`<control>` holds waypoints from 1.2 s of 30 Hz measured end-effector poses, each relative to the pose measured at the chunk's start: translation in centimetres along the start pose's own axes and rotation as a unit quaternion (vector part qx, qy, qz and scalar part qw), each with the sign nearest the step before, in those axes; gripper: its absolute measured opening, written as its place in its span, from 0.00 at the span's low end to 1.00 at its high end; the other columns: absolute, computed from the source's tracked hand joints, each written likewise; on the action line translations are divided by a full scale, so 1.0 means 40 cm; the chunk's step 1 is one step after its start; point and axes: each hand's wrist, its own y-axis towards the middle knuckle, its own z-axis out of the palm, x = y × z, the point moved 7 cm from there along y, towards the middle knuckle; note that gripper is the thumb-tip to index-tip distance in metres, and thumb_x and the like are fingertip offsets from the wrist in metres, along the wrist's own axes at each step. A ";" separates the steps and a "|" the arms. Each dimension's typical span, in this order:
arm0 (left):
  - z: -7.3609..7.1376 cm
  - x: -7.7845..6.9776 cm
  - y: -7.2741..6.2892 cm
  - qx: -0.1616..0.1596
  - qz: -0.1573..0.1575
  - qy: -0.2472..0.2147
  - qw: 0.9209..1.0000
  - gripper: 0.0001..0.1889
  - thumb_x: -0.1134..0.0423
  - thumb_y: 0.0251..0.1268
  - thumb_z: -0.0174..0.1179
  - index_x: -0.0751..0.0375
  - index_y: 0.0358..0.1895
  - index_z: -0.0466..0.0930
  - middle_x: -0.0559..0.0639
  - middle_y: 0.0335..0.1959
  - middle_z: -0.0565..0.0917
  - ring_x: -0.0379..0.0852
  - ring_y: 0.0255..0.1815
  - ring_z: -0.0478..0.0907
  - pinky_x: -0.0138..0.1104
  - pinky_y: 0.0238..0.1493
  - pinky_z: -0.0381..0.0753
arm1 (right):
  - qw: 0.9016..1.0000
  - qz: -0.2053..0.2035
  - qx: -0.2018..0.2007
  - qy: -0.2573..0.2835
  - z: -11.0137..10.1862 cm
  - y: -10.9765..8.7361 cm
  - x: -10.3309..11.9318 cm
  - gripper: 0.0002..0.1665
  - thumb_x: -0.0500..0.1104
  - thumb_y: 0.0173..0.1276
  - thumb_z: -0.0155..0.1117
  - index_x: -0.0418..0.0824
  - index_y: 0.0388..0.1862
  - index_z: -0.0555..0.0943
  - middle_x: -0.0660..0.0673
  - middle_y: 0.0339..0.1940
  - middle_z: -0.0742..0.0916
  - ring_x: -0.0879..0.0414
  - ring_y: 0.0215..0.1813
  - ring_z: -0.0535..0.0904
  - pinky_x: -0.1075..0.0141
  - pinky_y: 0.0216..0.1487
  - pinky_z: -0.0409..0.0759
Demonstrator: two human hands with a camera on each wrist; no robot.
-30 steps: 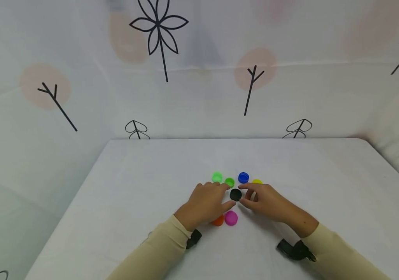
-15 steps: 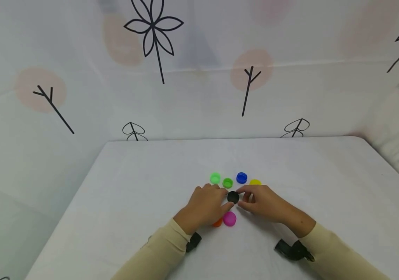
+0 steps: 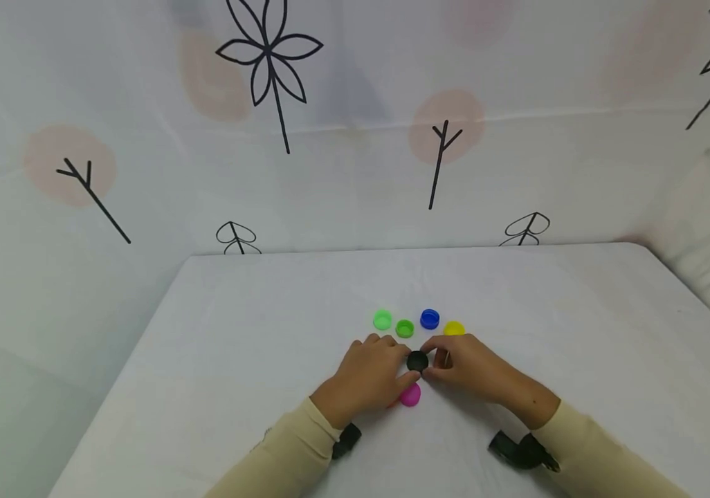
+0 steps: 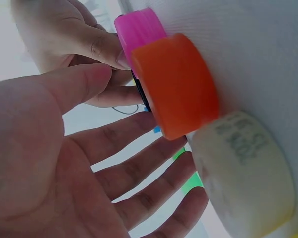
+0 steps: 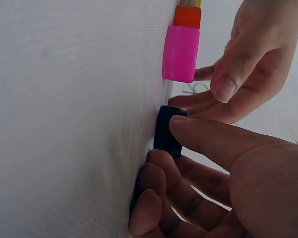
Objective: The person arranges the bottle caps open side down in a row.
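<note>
A black bottle cap (image 3: 417, 360) lies on the white table between both hands. My right hand (image 3: 470, 366) pinches it; in the right wrist view the thumb presses on the side of the black cap (image 5: 168, 130) and the other fingers curl behind it. My left hand (image 3: 364, 377) is at the cap's left with fingers and thumb extended, holding nothing. A magenta cap (image 3: 412, 395) stands just nearer to me, partly behind the left thumb. In the left wrist view an orange cap (image 4: 176, 84) and a cream cap with printed digits (image 4: 246, 173) stand beside the left hand.
Beyond the hands lie a pale green cap (image 3: 383, 319), a green cap (image 3: 405, 328), a blue cap (image 3: 430, 319) and a yellow cap (image 3: 454, 328). A patterned white cloth (image 3: 355, 187) hangs behind the table's far edge.
The black cap has shifted slightly toward me, closer to the magenta cap. Both hands have moved with it, and my right fingers have drawn in on it. The camera view has shifted a little.
</note>
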 end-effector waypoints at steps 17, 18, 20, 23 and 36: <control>-0.012 0.001 -0.007 -0.027 -0.001 -0.062 0.998 0.20 0.45 0.71 0.60 0.53 0.55 0.83 0.45 0.46 0.88 0.44 0.45 0.81 0.41 0.46 0.76 | 0.999 -0.031 -0.023 -0.006 0.001 -0.009 0.014 0.18 0.42 0.64 0.73 0.39 0.51 0.84 0.57 0.26 0.85 0.65 0.31 0.78 0.72 0.34 0.78; -0.018 0.003 -0.007 -0.038 -0.003 -0.068 0.997 0.19 0.46 0.71 0.60 0.54 0.54 0.83 0.45 0.45 0.89 0.44 0.44 0.82 0.40 0.45 0.76 | 0.999 -0.035 -0.029 -0.003 -0.003 -0.012 0.019 0.18 0.42 0.64 0.72 0.38 0.52 0.83 0.57 0.27 0.86 0.65 0.31 0.79 0.72 0.35 0.79; -0.032 0.008 -0.007 -0.060 -0.008 -0.084 0.995 0.17 0.48 0.71 0.61 0.54 0.53 0.84 0.44 0.41 0.89 0.42 0.41 0.83 0.39 0.44 0.77 | 0.998 -0.049 -0.044 0.005 -0.012 -0.016 0.033 0.19 0.41 0.65 0.71 0.37 0.53 0.82 0.55 0.27 0.88 0.65 0.31 0.81 0.73 0.35 0.80; -0.052 0.013 -0.011 -0.088 -0.014 -0.101 0.991 0.16 0.51 0.71 0.61 0.54 0.55 0.83 0.43 0.40 0.90 0.41 0.40 0.84 0.37 0.46 0.79 | 0.996 -0.063 -0.064 0.021 -0.026 -0.025 0.049 0.19 0.40 0.65 0.71 0.36 0.54 0.82 0.53 0.29 0.89 0.63 0.31 0.83 0.72 0.35 0.81; -0.088 0.025 -0.024 -0.133 0.002 -0.161 0.978 0.16 0.53 0.70 0.63 0.52 0.57 0.81 0.42 0.40 0.89 0.39 0.43 0.84 0.27 0.40 0.79 | 0.991 -0.058 -0.097 0.071 -0.047 -0.036 0.058 0.21 0.38 0.65 0.71 0.38 0.57 0.79 0.49 0.33 0.90 0.62 0.33 0.85 0.72 0.37 0.83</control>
